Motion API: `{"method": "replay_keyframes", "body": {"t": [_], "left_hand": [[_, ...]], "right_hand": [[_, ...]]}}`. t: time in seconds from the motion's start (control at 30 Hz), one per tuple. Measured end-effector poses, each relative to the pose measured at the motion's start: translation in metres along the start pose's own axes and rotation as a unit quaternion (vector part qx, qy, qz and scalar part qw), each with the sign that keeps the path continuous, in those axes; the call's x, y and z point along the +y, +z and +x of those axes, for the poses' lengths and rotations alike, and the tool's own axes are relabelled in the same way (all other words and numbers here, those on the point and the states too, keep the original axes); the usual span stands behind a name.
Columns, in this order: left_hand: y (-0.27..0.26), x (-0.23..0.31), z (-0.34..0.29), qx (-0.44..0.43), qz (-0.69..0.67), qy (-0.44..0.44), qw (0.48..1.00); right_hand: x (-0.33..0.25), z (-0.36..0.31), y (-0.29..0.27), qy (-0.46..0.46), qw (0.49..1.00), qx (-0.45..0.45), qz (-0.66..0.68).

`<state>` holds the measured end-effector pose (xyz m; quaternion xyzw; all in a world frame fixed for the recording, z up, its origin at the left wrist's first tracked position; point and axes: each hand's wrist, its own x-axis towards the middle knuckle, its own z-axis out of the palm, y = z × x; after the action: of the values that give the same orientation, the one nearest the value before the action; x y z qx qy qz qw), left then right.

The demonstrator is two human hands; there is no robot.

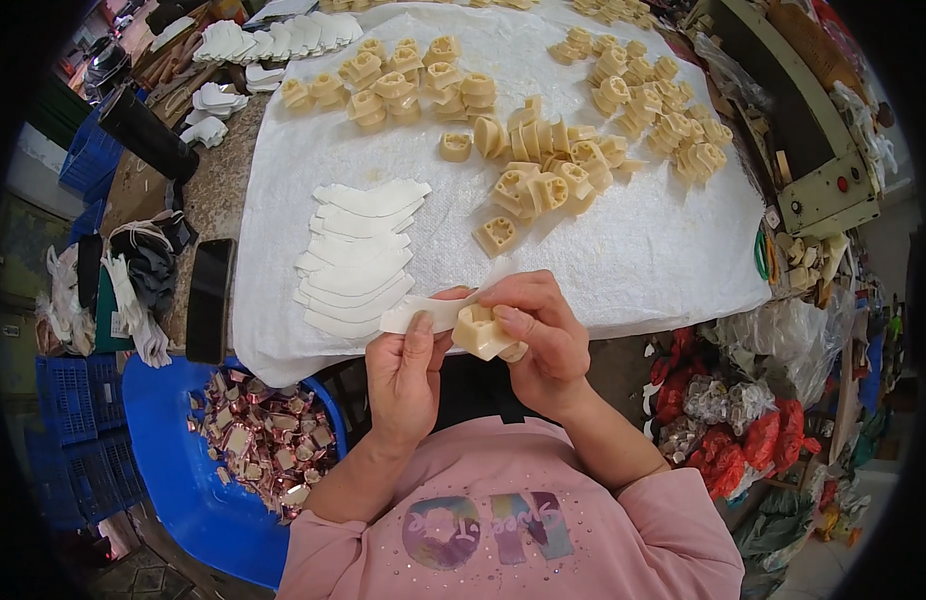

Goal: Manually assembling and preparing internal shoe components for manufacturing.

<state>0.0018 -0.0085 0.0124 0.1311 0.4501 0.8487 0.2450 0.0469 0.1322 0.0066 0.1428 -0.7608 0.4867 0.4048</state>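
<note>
Just over the table's near edge, my left hand (406, 385) pinches a curved white strip (433, 314) between thumb and fingers. My right hand (545, 345) grips a cream-coloured hollow plastic cap-like piece (480, 330), its open end facing up. The strip's far end reaches behind the piece to my right fingers; whether the two touch is hard to tell. Beyond my left hand, several similar white strips (358, 262) lie overlapped in a column. Loose cream pieces (528, 190) are heaped farther off, with one piece (496, 236) nearest my hands.
A white woven sheet (633, 270) covers the table. A black phone (211, 300) lies at its left, near a black cylinder (148, 135). Below left stands a blue tub (173, 480) of shiny pinkish parts. A greenish metal machine (823, 190) and red plastic bags (723, 460) are at right.
</note>
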Motion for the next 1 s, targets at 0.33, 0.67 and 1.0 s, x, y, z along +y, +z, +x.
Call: {"method": "replay_keyframes", "body": {"t": [0.33,0.67,1.0], "left_hand": [[0.001,0.004,-0.003,-0.017,0.047,0.027,0.998],[0.005,0.01,-0.006,0.008,0.154,-0.002,0.988],[-0.003,0.004,0.001,0.001,0.199,0.064,0.978]], "right_hand": [[0.002,-0.001,-0.004,-0.047,0.995,-0.032,-0.079],[0.004,0.003,-0.005,-0.06,0.977,-0.053,-0.198],[0.013,0.001,-0.006,-0.043,0.973,-0.061,-0.218]]}}
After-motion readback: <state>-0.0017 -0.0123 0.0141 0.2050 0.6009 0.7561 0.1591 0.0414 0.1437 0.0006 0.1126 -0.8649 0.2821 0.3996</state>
